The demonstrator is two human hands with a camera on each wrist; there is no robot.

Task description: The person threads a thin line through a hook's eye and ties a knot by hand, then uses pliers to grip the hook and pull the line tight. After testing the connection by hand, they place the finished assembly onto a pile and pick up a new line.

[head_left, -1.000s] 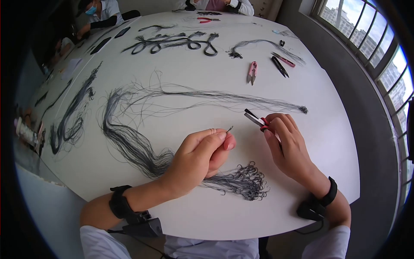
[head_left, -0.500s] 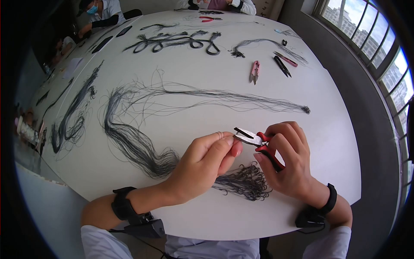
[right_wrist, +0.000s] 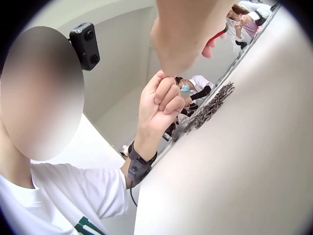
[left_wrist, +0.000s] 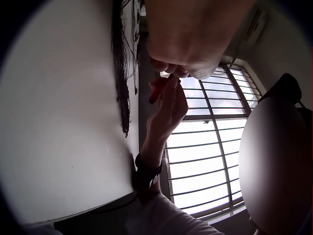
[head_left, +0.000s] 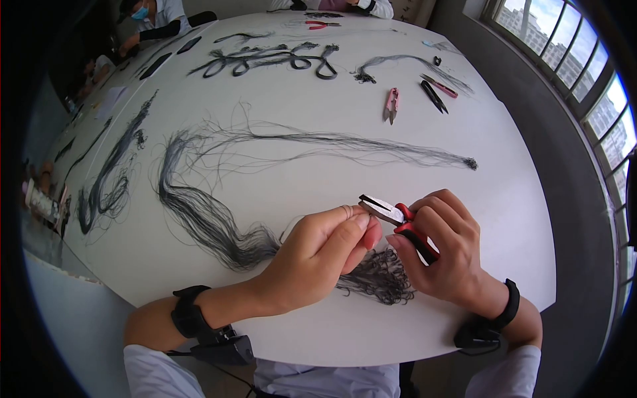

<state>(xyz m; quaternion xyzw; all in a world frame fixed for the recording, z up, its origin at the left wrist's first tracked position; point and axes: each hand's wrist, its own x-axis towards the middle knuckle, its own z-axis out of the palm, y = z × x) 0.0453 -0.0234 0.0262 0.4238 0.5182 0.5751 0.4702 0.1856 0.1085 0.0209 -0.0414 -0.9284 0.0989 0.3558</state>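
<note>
In the head view my left hand [head_left: 318, 249] has thumb and forefinger pinched together at the pliers' tip. The small fishing hook seen there earlier is hidden now between fingertips and pliers. My right hand [head_left: 441, 242] grips a pair of pliers [head_left: 383, 211] by red and black handles [head_left: 417, 240], the metal nose pointing left onto the left fingertips. Under the left hand lies a bundle of hooks [head_left: 385, 275], tied to long dark lines [head_left: 209, 225] that sweep away to the left. The right wrist view shows the left hand [right_wrist: 164, 100] with its other fingers curled in.
A thinner strand of line [head_left: 371, 147] crosses the table beyond the hands. Pink thread snips [head_left: 391, 105] and black snips [head_left: 434, 97] lie farther back. Looped dark bundles [head_left: 265, 63] and red-handled pliers [head_left: 323, 24] are at the far side, where other people sit.
The right hand has brought the pliers down and left to the left fingertips, turning them so their side shows. My left hand has shifted slightly right, and the hook has gone from sight.
</note>
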